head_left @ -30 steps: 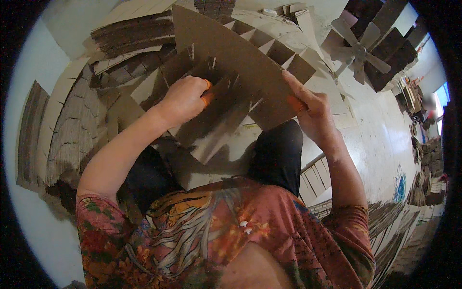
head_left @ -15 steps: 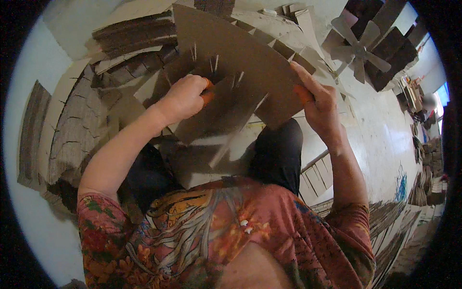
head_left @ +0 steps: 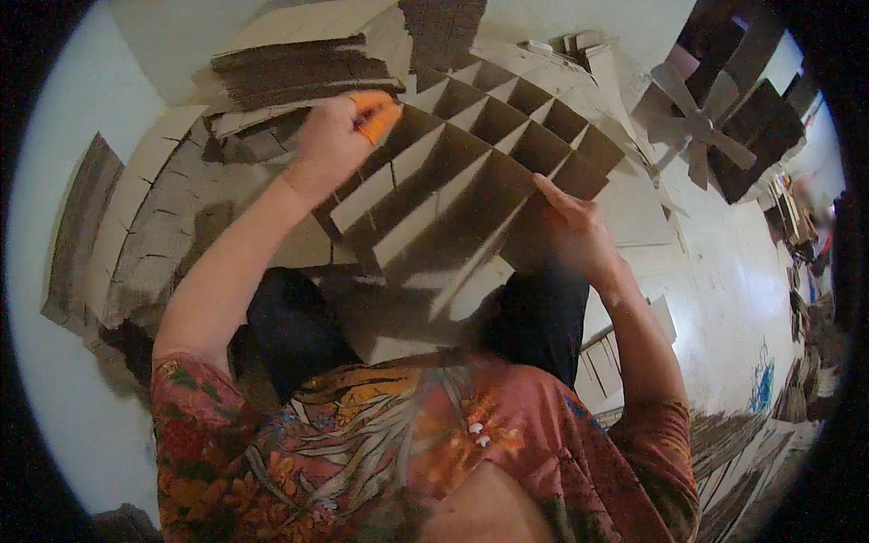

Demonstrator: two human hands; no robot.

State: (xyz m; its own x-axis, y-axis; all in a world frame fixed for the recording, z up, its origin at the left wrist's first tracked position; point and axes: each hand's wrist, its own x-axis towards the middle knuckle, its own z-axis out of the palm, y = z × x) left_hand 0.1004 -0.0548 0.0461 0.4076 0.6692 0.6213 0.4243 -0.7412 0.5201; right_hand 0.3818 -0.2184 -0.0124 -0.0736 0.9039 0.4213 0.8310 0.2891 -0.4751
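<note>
Cardboard stack [head_left: 294, 63] sits beyond left hand [head_left: 337, 136], hold unclear; right hand [head_left: 584, 235] grips divider grid [head_left: 434, 210].

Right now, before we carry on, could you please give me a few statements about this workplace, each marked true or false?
1. The left hand is at the left side of the cardboard divider. True.
2. The finger covers on the left hand are green. False: they are orange.
3. The right hand is at the right side of the cardboard divider. True.
4. The fan is to the left of the cardboard divider. False: it is to the right.
5. The cardboard divider is lying folded flat. False: its panels are spread, crossing into open cells.
6. Blue strands show at the right of the picture. True.
</note>
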